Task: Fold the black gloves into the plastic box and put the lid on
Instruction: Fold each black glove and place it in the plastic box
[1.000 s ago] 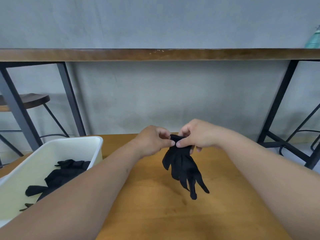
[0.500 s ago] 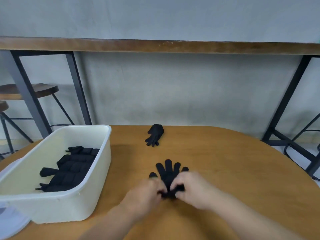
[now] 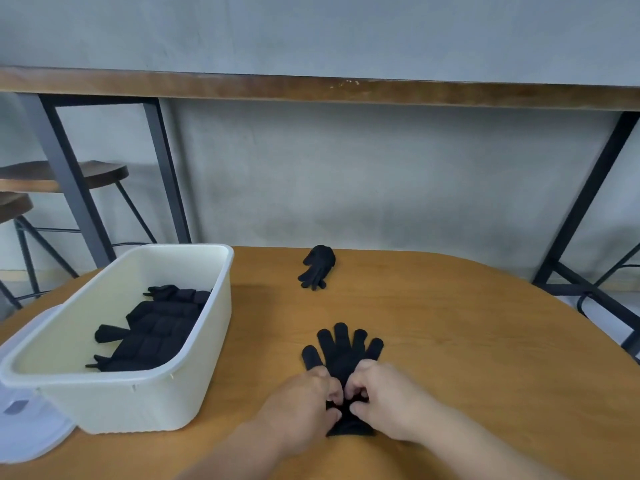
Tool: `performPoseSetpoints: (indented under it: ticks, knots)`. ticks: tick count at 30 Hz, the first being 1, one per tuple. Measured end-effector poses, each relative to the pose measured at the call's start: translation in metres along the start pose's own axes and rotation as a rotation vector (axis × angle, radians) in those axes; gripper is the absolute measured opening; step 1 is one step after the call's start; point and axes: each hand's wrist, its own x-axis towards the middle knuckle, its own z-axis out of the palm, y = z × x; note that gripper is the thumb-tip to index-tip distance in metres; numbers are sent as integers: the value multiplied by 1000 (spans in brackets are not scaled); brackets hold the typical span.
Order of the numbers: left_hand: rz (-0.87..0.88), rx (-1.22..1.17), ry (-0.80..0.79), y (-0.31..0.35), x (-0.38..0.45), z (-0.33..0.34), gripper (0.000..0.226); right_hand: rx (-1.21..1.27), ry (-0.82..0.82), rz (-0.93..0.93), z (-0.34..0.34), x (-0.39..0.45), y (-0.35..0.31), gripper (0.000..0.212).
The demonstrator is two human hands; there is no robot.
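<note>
A black glove (image 3: 343, 351) lies flat on the wooden table (image 3: 467, 358), fingers spread and pointing away from me. My left hand (image 3: 304, 403) and my right hand (image 3: 384, 400) pinch its cuff end side by side, covering the wrist part. A second black glove (image 3: 318, 266) lies alone near the table's far edge. The cream plastic box (image 3: 194, 393) stands at the left with several black gloves (image 3: 156, 330) lying inside. The clear lid (image 3: 27, 420) lies flat under and beside the box's near left corner.
A long wooden counter (image 3: 311, 90) on black metal legs (image 3: 581, 199) runs behind the table, before a grey wall. Two dark wooden stools (image 3: 100, 171) stand at the back left. The table's rounded edge curves off at the right.
One second ago I held the glove dangling in the air; it now lies flat on the table. Over the last half second my hands have stayed on its cuff.
</note>
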Motion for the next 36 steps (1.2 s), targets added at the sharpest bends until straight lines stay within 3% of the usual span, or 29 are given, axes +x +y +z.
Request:
performPoseSetpoints:
  ticks: [3,5,13,19,23,26,32,36]
  knots:
    - [-67,-28,-107,7,11,-15,7,45,-44,-12,-6,6,1,15]
    - [-156,-104,-116,10,28,-28,11,130,-52,21,-15,17,4,10]
    - [-430,-547,367,-10,143,-84,18,569,239,243,-69,99,36,16]
    - [-506,-439,452,-62,244,-120,19,734,330,322,-92,196,63,16]
    - [-466,-323,356,-90,290,-125,30,817,376,385,-89,267,80,19]
    - [-452,-349,281,-100,313,-119,41,869,323,379,-85,303,84,28]
    - [-414,-343,165,-93,319,-125,25,834,307,320,-87,305,84,11]
    - [-344,-529,77,-65,284,-158,4,976,355,236,-110,264,82,50]
